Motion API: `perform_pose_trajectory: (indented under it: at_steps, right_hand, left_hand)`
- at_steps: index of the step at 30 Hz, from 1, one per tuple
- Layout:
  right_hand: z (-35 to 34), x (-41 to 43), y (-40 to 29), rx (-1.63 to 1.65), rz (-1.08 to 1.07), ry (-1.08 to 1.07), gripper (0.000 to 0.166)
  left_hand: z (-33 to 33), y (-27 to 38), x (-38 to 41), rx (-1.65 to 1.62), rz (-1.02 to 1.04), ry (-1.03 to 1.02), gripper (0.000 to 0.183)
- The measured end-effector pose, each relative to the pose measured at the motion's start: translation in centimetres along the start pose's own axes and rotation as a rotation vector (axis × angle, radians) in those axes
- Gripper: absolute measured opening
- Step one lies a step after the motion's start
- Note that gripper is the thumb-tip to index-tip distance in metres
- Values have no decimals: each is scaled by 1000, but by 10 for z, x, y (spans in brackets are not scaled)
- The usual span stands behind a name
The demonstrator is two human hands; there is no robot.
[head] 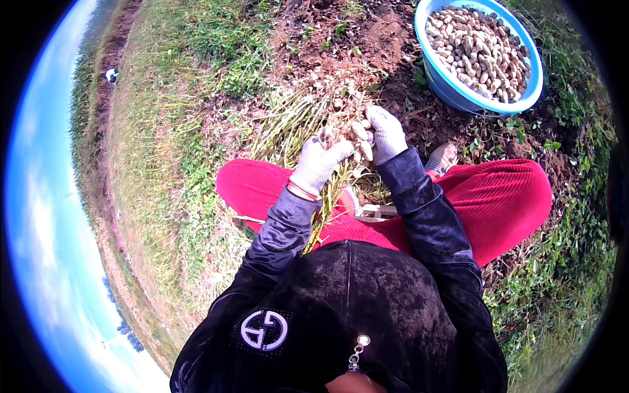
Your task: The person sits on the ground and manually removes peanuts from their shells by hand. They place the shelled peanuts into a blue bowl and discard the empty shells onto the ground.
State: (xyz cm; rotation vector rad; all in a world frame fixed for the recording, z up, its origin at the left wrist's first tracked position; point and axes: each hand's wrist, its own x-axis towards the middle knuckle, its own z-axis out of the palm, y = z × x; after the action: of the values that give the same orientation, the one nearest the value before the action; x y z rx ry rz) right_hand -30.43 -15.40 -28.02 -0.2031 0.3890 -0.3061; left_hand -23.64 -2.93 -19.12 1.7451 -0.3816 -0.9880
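My left hand point(317, 163), in a white knit glove, grips a bunch of pulled peanut plants point(330, 201) whose stems trail down over my lap. Close beside it, my gloved right hand point(387, 133) has its fingers closed around peanut pods point(362, 138) hanging from the roots. How many pods sit inside the right fingers is hidden. Just beyond both hands, a pile of peanut plants point(295, 118) lies on the soil, stems to the left and pale roots to the right.
A blue plastic tub point(533, 88) heaped with unshelled peanuts point(479, 54) stands on the ground at the upper right. My bent knees in red trousers point(496, 201) flank the work. Weeds point(226, 54) and reddish soil point(388, 42) surround me. Far left, a small white-and-blue shape point(111, 75) is too distant to identify.
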Motion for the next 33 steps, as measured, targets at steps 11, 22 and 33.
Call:
perform_pose_trajectory:
  at_steps: [11, 22, 33]
  right_hand:
    - [14, -10, -28, 41, 23, -54, 19]
    - [27, -16, -12, -1553, -691, -45, 20]
    - [32, -31, -61, -918, -47, -146, 27]
  left_hand:
    - [1, 21, -3, 381, 208, 197, 33]
    - [-3, 6, 27, 1024, 80, 378, 54]
    - [-39, -6, 49, 460, 173, 334, 28]
